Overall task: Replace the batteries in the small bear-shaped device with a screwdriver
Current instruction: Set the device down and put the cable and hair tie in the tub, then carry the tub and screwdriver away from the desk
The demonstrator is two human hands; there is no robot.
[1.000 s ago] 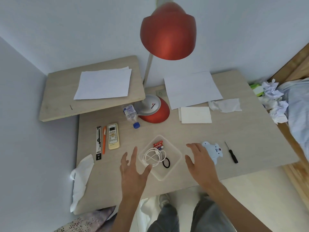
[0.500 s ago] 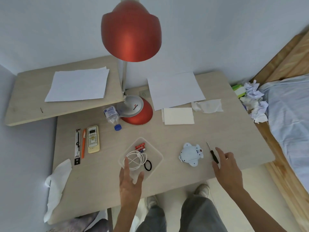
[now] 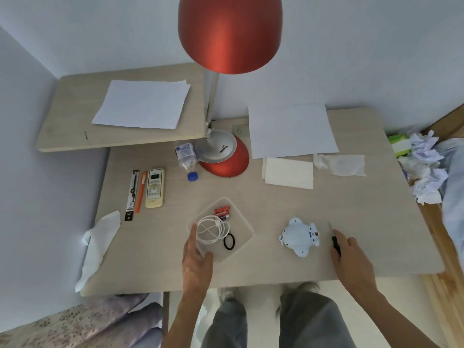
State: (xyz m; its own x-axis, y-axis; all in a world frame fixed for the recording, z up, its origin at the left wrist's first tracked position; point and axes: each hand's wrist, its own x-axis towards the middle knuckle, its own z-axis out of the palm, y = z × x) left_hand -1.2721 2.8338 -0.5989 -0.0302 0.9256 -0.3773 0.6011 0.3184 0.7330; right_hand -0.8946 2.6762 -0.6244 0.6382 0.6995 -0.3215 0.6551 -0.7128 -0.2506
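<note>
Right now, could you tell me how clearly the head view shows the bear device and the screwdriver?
Head view: soft, even light; wide-angle bending near the borders; the bear device reads clearly; the screwdriver is slightly blurred and partly under the right hand.

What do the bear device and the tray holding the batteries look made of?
Bear device: probably hard moulded plastic, going by its pale blue-white, smooth, matte, rounded shell. Tray: seemingly thin clear plastic, since the tabletop shows through its base and walls.

Red desk lamp (image 3: 229, 33) on pale worktop (image 3: 326, 204), water bottle (image 3: 185, 154) lying just beside its base, remote control (image 3: 155, 187) beside orange pen (image 3: 140, 192), white paper sheets (image 3: 291, 130), white cable (image 3: 211, 228) and black hair tie (image 3: 229, 242) in clear tray (image 3: 247, 227)
</note>
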